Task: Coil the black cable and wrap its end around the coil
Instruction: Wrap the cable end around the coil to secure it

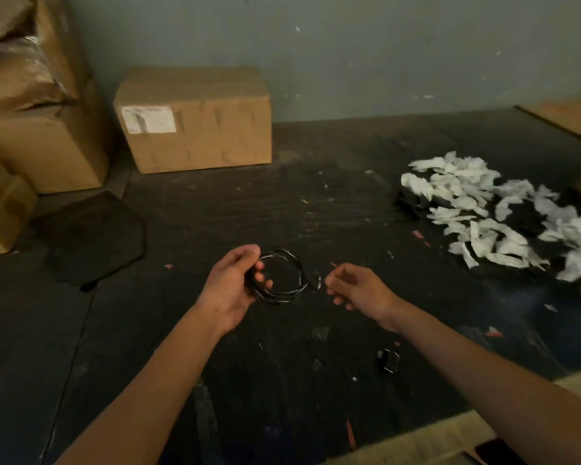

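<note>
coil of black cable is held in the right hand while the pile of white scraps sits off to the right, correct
Not quite. The head view shows the left hand gripping the coil of black cable; the right hand is beside it. The pile of white scraps does sit off to the right.

Black cable [296, 263] wound into a round coil of several loops; held upright above the dark table.

Left hand [228, 290] grips coiled black cable [294, 263]; right hand [356, 286] seemingly pinches its end.

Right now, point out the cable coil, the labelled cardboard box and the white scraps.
cable coil [294, 263]: head view, far right arc.
labelled cardboard box [215, 135]: head view, front face.
white scraps [463, 193]: head view, pile's middle.
</note>
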Tool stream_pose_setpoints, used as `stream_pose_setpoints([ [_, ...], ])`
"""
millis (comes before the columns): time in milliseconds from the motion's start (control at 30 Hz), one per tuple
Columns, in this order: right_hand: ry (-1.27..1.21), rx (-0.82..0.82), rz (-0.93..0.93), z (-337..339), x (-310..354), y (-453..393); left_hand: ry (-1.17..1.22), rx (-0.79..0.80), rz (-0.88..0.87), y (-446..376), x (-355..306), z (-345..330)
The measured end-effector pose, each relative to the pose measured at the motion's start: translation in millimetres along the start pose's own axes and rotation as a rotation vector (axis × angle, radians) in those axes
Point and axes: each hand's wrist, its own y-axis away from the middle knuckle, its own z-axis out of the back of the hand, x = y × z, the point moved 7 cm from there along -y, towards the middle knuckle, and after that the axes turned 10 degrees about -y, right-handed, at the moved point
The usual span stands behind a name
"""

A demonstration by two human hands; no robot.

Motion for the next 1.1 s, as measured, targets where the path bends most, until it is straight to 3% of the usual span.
stream_pose_setpoints([
  [133, 0.504, 0.045, -0.080, 44, -31, 12, -0.135, -0.002, -0.023, 2, -5, 4],
  [267, 0.931, 0.259, -0.394, 60, -74, 36, -0.230, 0.001, -0.037, 3, -1, 7],
  [367, 0.896, 0.298, -0.526, 58, -88, 49, -0.289, -0.001, -0.048, 2, 2, 4],
  [600, 0.820, 0.260, -0.480, 50, -91, 40, -0.418, 0.077, -0.028, 12, 5, -1],
  [733, 0.743, 0.232, -0.362, 39, -69, 26, -0.524, 0.098, -0.031, 11, 7, 1],
  [1100, 0.344, 0.069, 0.295, -60, 79, 8, -0.746, 0.003, -0.116, 17, -5, 1],
])
